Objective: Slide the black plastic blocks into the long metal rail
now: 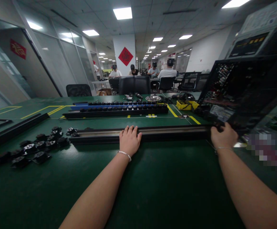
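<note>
A long black rail [171, 133] with a pale metal channel along its top lies across the green table in front of me. My left hand [130, 140] grips its middle, with the fingers over the top and the thumb on the near side. At the rail's right end, my right hand [224, 136] is closed, thumb and forefinger bent around a small dark part that I cannot make out. Close to the rail's left end sits a small black part with a silvery face [71, 131]. Several similar black parts [40, 145] lie in a loose group farther left.
Beyond the rail stand another black rail [116, 112] and a blue one [79, 107], lined with small parts. A metal bowl [153, 98], a yellow box [184, 105] and an open computer case [245, 86] are at the back right. Another black rail [19, 128] lies left. People sit at distant tables.
</note>
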The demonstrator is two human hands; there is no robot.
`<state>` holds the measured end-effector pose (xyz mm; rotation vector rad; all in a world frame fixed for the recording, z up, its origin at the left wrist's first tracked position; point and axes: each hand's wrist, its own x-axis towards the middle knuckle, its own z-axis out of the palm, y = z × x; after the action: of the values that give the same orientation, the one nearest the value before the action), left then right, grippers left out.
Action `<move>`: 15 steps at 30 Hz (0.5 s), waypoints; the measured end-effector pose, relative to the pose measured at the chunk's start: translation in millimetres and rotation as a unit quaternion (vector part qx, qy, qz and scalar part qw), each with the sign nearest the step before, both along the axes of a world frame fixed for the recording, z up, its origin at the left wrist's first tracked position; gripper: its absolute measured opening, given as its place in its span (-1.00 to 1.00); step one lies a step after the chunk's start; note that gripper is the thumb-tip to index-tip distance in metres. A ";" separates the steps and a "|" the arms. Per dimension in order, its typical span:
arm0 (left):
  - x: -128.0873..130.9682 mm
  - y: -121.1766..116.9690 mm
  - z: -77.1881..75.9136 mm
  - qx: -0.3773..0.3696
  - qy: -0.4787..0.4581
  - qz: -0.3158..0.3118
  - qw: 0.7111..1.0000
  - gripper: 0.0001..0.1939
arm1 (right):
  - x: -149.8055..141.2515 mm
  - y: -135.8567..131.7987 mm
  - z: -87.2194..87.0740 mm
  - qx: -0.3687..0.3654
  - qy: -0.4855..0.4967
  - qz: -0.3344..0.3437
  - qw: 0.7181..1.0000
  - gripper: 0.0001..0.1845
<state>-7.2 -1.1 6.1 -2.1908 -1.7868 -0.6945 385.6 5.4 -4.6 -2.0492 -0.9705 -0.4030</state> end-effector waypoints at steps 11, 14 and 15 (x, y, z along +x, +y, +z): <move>0.1 -1.2 2.7 -0.007 -0.003 -0.002 1.000 -0.48 | -11.8 -4.8 8.8 0.016 0.024 -0.007 1.000 -0.54; -0.1 -0.8 2.5 -0.010 -0.003 -0.002 1.000 -0.48 | -13.9 -5.7 10.4 0.021 0.031 -0.012 0.999 -0.61; -0.2 -0.7 2.4 -0.010 -0.003 -0.002 1.000 -0.48 | -14.9 -6.1 11.1 0.022 0.035 -0.012 0.999 -0.63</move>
<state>-7.4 -1.8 8.5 -2.2087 -1.8004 -0.6864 370.7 -0.7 6.6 -2.0227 -0.8887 -0.3584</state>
